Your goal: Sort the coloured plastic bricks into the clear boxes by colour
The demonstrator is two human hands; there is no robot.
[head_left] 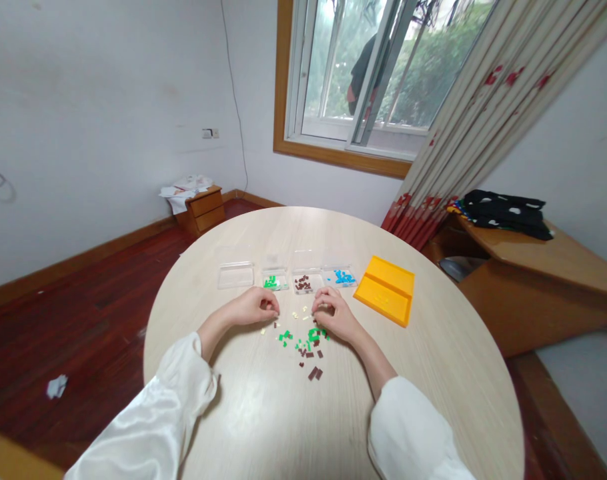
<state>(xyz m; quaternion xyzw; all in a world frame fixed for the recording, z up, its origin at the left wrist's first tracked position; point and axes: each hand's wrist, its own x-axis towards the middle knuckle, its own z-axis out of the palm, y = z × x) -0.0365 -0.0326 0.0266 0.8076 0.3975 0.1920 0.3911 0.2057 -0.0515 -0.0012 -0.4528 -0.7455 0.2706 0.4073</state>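
Both my hands rest on a round pale wooden table (433, 373) over a scatter of tiny bricks. My left hand (253, 307) is curled, its fingertips pinched together by a few cream bricks (298, 315); what it holds is too small to make out. My right hand (336, 312) is also curled with the fingers closed, just above the green bricks (311, 335). Brown bricks (313, 372) lie nearer to me. Behind the hands stand small clear boxes: an empty one (235, 275), one with green bricks (274, 280), one with brown bricks (305, 283), one with blue bricks (341, 276).
A yellow open case (386, 289) lies right of the clear boxes. A wooden desk (538, 267) with dark cloth (506, 212) stands at the right by a curtain. A small wooden drawer unit (203, 208) sits on the red-brown floor, with a window behind.
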